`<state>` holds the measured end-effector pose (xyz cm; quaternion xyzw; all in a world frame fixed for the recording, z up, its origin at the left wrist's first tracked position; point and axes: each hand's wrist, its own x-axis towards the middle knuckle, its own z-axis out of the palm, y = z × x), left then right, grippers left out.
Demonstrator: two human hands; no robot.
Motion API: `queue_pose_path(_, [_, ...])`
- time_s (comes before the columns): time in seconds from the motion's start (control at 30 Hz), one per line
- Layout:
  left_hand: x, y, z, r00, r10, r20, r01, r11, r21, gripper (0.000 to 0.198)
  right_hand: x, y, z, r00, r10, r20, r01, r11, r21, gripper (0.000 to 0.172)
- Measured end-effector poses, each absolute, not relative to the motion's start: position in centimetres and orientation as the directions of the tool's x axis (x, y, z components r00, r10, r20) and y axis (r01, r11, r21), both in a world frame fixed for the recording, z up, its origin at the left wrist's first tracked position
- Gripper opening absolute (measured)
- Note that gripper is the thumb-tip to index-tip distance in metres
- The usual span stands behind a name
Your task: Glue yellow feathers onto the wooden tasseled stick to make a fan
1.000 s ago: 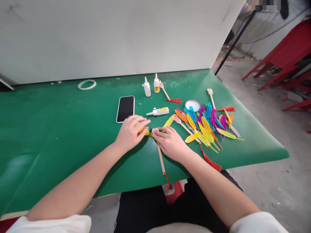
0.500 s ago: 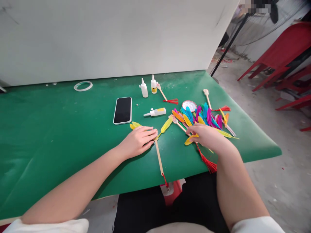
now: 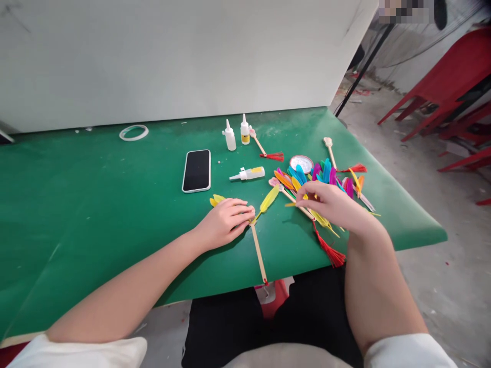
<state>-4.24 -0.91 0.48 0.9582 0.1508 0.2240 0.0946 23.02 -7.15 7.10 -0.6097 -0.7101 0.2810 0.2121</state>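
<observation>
My left hand [image 3: 227,221] lies flat on the green table [image 3: 95,204], fingers stretched over the top of a thin wooden stick [image 3: 259,253] with a red tassel at its near end. Yellow feathers [image 3: 217,200] stick out from under the fingers, and another yellow feather [image 3: 268,200] fans out to the right. My right hand [image 3: 330,203] is raised a little above the pile of coloured feathers [image 3: 326,176], its fingertips pinched on a yellow feather whose quill points left. A second stick with a red tassel [image 3: 329,251] lies under that hand.
A black phone [image 3: 197,170] lies face up behind my left hand. Two small glue bottles [image 3: 237,136] stand farther back; a third [image 3: 247,174] lies on its side. A round tin [image 3: 301,163], a clear tape ring [image 3: 133,133], more tasselled sticks and red chairs [image 3: 445,87] off right.
My right hand left the stick, reached right into the feather pile, and now has lifted a yellow feather off it. My left hand stayed pressed on the stick's top.
</observation>
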Motion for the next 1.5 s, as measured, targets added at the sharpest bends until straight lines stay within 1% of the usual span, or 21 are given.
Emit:
queue_pose_path(0.07, [-4.3,-0.9,0.5,0.833,0.375,0.407,0.282,-0.921,0.271,0.028,22.1,-6.9,7.7,-0.062,0.997,0.041,0.596,0.07,-0.8,0.009])
queue_pose_path(0.13, [-4.5,-0.7,0.5,0.781,0.431,0.452,0.332,-0.899,0.285,0.028,20.9,-6.2,8.0,0.008,0.997,0.079,0.422,0.068,-0.904,0.02])
queue_pose_path(0.2, [-4.7,-0.7,0.7,0.702,0.495,0.512,0.377,-0.868,0.323,0.026,19.5,-5.0,8.0,0.014,0.997,0.073,0.276,0.066,-0.959,0.036])
queue_pose_path(0.27, [-4.7,-0.7,0.9,0.623,0.573,0.533,0.391,-0.817,0.423,0.025,17.9,-3.8,7.6,-0.012,0.998,0.062,0.201,0.063,-0.977,0.042])
queue_pose_path(0.33, [-4.6,-0.9,1.2,0.567,0.669,0.481,0.372,-0.728,0.575,0.026,16.3,-2.8,6.9,-0.056,0.997,0.053,0.177,0.062,-0.982,0.04])
queue_pose_path(0.4, [-4.4,-1.1,1.3,0.53,0.758,0.38,0.339,-0.6,0.724,0.026,14.7,-2.2,6.2,-0.113,0.993,0.04,0.168,0.059,-0.984,0.034])
queue_pose_path(0.47, [-4.1,-1.3,1.4,0.499,0.821,0.277,0.317,-0.471,0.823,0.026,13.6,-1.9,5.8,-0.155,0.987,0.039,0.173,0.066,-0.983,0.031])
queue_pose_path(0.57, [-4.0,-1.4,1.4,0.424,0.882,0.206,0.302,-0.352,0.886,0.023,13.4,-1.0,5.7,-0.207,0.974,0.093,0.225,0.14,-0.964,0.033])
queue_pose_path(0.63, [-4.1,-1.4,1.3,0.377,0.901,0.216,0.316,-0.344,0.884,0.022,14.2,0.3,5.5,-0.195,0.965,0.177,0.349,0.237,-0.907,0.037])
queue_pose_path(0.7, [-4.2,-1.4,1.1,0.367,0.894,0.259,0.343,-0.389,0.855,0.021,15.3,2.0,4.9,-0.138,0.952,0.273,0.587,0.3,-0.752,0.039])
queue_pose_path(0.77, [-4.4,-1.5,0.8,0.395,0.853,0.341,0.367,-0.486,0.793,0.02,16.0,3.7,3.8,-0.197,0.936,0.29,0.798,0.325,-0.507,0.042])
queue_pose_path(0.83, [-4.5,-1.6,0.5,0.446,0.779,0.441,0.384,-0.612,0.691,0.016,16.2,4.8,2.7,-0.292,0.926,0.238,0.88,0.358,-0.311,0.044])
queue_pose_path(0.87, [-4.5,-1.7,0.4,0.476,0.736,0.481,0.392,-0.667,0.634,0.013,16.1,5.1,2.3,-0.312,0.926,0.212,0.9,0.36,-0.245,0.041])
queue_pose_path(0.93, [-4.6,-1.9,0.5,0.524,0.663,0.534,0.392,-0.745,0.54,0.009,15.9,5.0,2.0,-0.306,0.933,0.19,0.921,0.341,-0.189,0.034])
queue_pose_path(1.0, [-4.7,-1.9,0.6,0.554,0.611,0.566,0.374,-0.789,0.487,0.009,15.8,4.3,2.5,-0.257,0.946,0.197,0.918,0.303,-0.255,0.032])
queue_pose_path(1.07, [-4.8,-1.8,0.7,0.567,0.543,0.619,0.33,-0.838,0.434,0.01,16.0,3.0,3.7,-0.18,0.964,0.196,0.867,0.25,-0.431,0.037])
queue_pose_path(1.17, [-5.0,-1.8,0.6,0.569,0.4,0.719,0.253,-0.917,0.31,0.017,16.8,0.5,5.7,-0.062,0.985,0.163,0.68,0.161,-0.715,0.041])
queue_pose_path(1.23, [-5.1,-1.9,0.6,0.574,0.309,0.758,0.218,-0.95,0.223,0.023,17.4,-1.1,6.6,-0.034,0.995,0.09,0.518,0.094,-0.85,0.041])
queue_pose_path(1.3, [-5.3,-2.1,0.8,0.606,0.238,0.759,0.19,-0.97,0.152,0.028,17.9,-2.6,7.2,-0.038,0.999,0.027,0.372,0.039,-0.927,0.039])
queue_pose_path(1.37, [-5.4,-2.3,1.4,0.65,0.172,0.74,0.157,-0.983,0.091,0.03,18.4,-3.6,7.5,-0.035,0.999,0.002,0.282,0.011,-0.959,0.036])
queue_pose_path(1.5, [-5.5,-2.4,2.7,0.685,0.044,0.727,0.07,-0.998,-0.006,0.028,18.7,-4.3,7.8,0.05,0.994,0.092,0.172,0.083,-0.982,0.03])
